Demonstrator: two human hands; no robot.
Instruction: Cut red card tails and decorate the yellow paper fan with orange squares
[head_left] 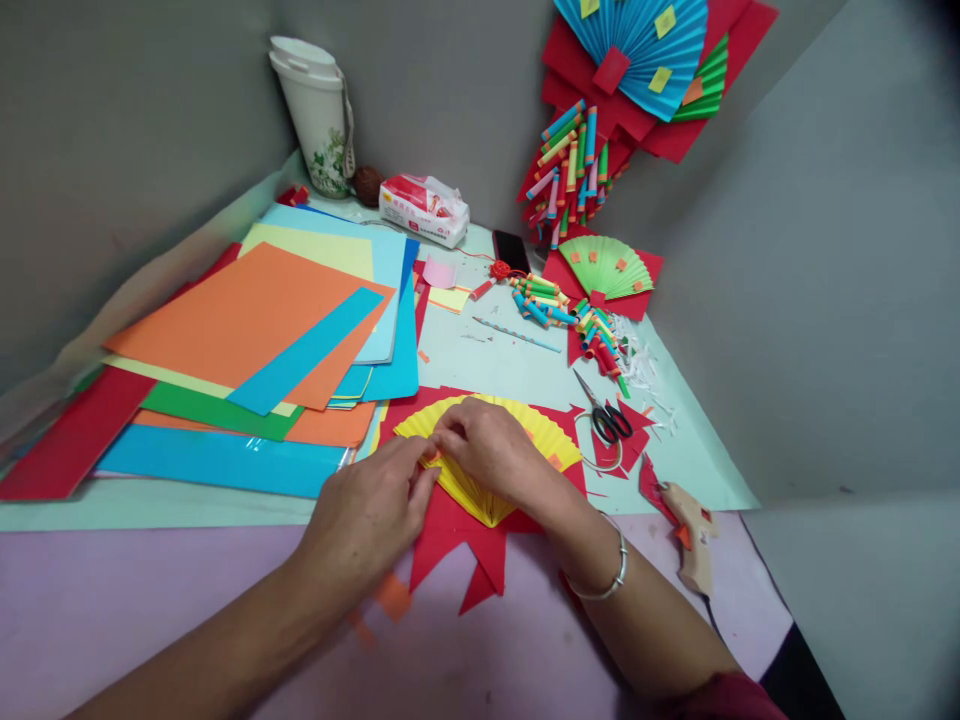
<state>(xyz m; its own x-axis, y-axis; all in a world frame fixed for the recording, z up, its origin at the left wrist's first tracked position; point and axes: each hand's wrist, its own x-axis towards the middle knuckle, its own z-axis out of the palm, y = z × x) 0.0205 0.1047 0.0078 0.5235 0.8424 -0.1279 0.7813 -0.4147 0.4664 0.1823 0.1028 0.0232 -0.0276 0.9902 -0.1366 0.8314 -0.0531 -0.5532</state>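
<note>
A yellow pleated paper fan (491, 505) lies spread on red cut paper (491, 560). At its left side, the fingertips of my left hand (371, 500) and my right hand (491, 450) meet over a small orange paper piece (430, 460). Both hands are closed in a pinch there, and the fingers partly cover the piece. My right hand hides much of the fan's middle. Another orange paper piece (555, 462) sits on the fan's right part. Loose orange paper (394, 598) lies near my left wrist.
Coloured paper sheets (225, 315) are stacked at left. Scissors (606, 415) and a glue gun (690, 535) lie at right. Behind are a pencil (517, 334), rolled paper tubes (540, 300), a green fan (607, 265), a tissue pack (424, 212) and a white cup (315, 120).
</note>
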